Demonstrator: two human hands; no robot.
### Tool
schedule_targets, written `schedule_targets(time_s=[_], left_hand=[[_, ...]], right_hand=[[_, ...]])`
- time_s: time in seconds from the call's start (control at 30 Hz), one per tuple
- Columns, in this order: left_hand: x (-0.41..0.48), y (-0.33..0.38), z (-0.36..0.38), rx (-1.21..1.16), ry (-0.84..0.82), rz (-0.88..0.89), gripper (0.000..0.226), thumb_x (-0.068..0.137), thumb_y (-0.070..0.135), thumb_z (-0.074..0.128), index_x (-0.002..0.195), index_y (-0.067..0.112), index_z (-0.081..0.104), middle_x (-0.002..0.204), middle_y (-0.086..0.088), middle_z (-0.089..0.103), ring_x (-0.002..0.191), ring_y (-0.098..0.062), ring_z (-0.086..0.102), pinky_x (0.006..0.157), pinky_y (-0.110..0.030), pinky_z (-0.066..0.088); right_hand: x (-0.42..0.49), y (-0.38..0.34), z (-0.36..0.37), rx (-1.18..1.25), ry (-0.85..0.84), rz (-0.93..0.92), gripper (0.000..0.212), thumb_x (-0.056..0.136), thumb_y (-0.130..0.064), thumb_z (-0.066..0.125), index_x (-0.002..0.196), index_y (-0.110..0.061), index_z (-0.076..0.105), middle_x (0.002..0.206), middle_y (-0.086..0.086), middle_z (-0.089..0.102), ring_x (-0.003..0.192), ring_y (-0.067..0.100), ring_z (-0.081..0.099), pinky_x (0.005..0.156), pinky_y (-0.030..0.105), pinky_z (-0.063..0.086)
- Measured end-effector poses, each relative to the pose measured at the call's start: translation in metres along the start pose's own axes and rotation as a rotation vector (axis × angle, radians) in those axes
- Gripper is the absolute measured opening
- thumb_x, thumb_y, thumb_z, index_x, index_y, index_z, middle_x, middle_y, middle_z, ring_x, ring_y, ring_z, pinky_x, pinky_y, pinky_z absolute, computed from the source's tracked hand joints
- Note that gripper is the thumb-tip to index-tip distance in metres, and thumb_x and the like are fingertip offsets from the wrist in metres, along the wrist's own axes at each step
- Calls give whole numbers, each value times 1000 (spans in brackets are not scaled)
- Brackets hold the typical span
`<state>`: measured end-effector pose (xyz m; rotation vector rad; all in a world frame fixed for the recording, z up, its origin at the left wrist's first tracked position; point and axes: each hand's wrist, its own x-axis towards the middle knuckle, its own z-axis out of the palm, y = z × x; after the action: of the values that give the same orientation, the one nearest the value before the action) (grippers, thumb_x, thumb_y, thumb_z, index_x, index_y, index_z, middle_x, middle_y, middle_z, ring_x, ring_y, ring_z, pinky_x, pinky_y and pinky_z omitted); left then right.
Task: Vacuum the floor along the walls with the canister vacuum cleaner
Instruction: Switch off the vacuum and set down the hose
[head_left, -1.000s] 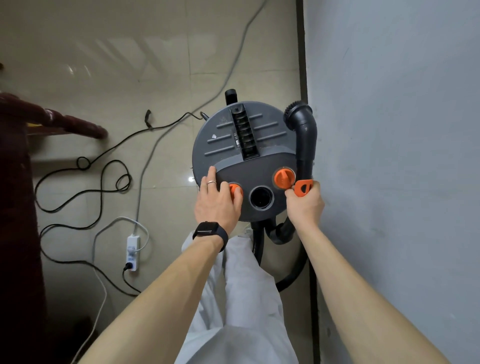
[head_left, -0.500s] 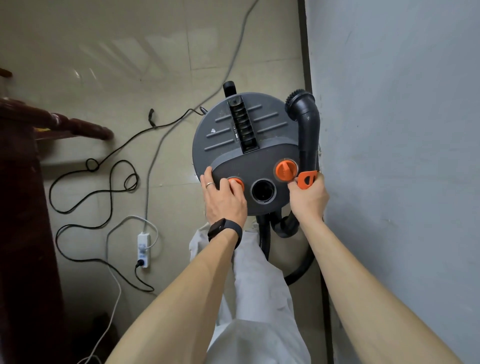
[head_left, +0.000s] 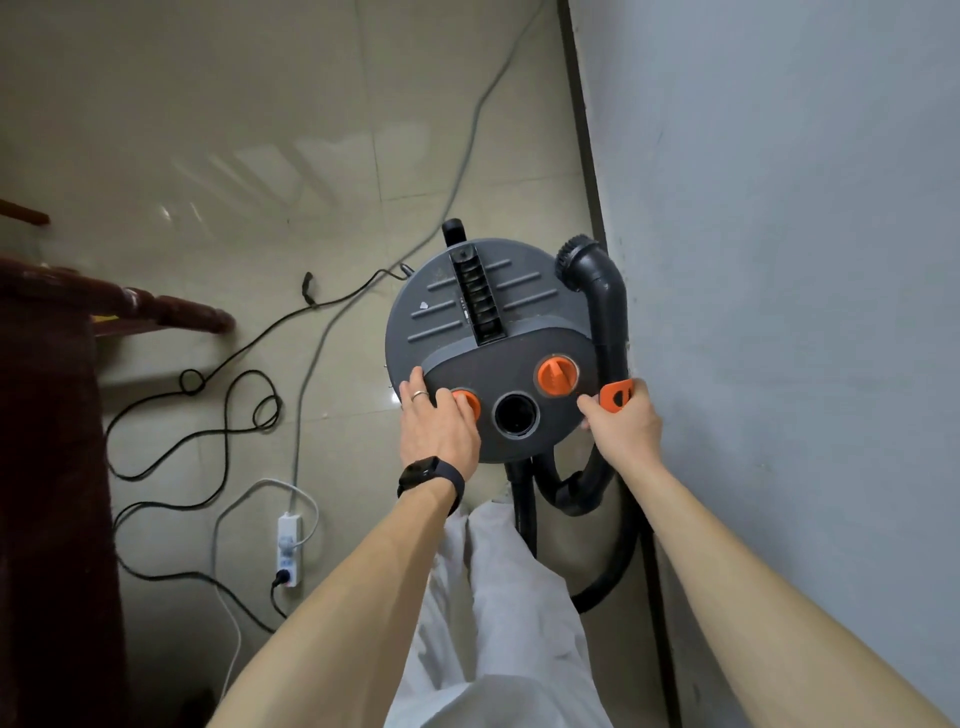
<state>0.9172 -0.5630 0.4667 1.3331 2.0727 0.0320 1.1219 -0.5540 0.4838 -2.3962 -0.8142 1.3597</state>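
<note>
Looking straight down, the canister vacuum cleaner (head_left: 488, 322) stands upright at the right edge of the floor (head_left: 260, 130), tight beside the wall (head_left: 779, 260) and its dark baseboard (head_left: 584, 156). The round lid faces up at me. Its black ribbed handle (head_left: 478, 296) runs away from me, nearly parallel to the wall, so that's the long line. The rigid hose tube (head_left: 605, 322) sits in the narrow gap between canister and wall on the same line, with its brush head (head_left: 574, 260) at the far end, turned towards the lid.

My left hand (head_left: 439, 436) lies on the near-left part of the lid with the ring finger out straight towards the rim. The other fingertips cover the left side of an orange knob (head_left: 467, 401), and I can't tell whether they pinch it or just rest there. My right hand (head_left: 623, 426) is at the lid's right rim, fingers curled round an orange latch (head_left: 617, 396) with the thumb beside it. Between my hands are the open round port (head_left: 517, 414) and a second orange knob (head_left: 557, 375).

There's next to no room on the right. The floor is open ahead and to the left. A black cord (head_left: 228, 415) loops across the left middle, a white power strip (head_left: 289, 545) lies near my legs, a grey cable (head_left: 467, 156) trails off ahead, and dark wooden furniture (head_left: 156, 306) lines the left edge.
</note>
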Motion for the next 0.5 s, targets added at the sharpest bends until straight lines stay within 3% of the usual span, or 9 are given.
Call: schedule_targets(time_s=[0.17, 0.27, 0.37, 0.43, 0.5], left_hand=[[8, -9, -22, 75, -23, 44, 36, 105, 33, 27, 94, 10, 52, 163, -10, 13, 150, -32, 9, 120, -45, 21], [14, -15, -43, 241, -138, 46, 38, 105, 39, 24, 103, 13, 52, 165, -8, 7, 150, -29, 9, 116, -49, 23], [13, -4, -72, 309, -285, -11, 33, 103, 32, 32, 125, 14, 49, 165, -8, 2, 150, -30, 9, 117, -53, 20], [7, 15, -92, 348, -221, 123, 51, 94, 22, 50, 142, 14, 34, 165, -12, -5, 151, -34, -1, 119, -55, 14], [-7, 40, -116, 378, 32, 474, 82, 81, 22, 68, 150, 21, 24, 164, -14, -5, 151, -36, -4, 121, -56, 8]], right_hand=[[-9, -9, -16, 44, 9, -19, 45, 95, -39, 70, 129, -16, 50, 106, 11, 70, 79, 12, 68, 60, 19, 40], [-26, -20, -16, 27, 4, -78, 44, 94, -39, 71, 126, -16, 51, 104, 8, 68, 82, 17, 69, 61, 20, 44], [-54, -32, -21, -26, 10, -156, 32, 93, -32, 73, 113, -21, 50, 94, 0, 61, 82, 21, 66, 65, 23, 48], [-70, -43, -34, -129, -33, -190, 30, 94, -27, 72, 111, -20, 48, 91, -2, 58, 79, 16, 59, 60, 18, 40], [-85, -59, -46, -267, -110, -219, 30, 94, -23, 70, 112, -19, 46, 92, 0, 58, 78, 18, 55, 57, 17, 35]])
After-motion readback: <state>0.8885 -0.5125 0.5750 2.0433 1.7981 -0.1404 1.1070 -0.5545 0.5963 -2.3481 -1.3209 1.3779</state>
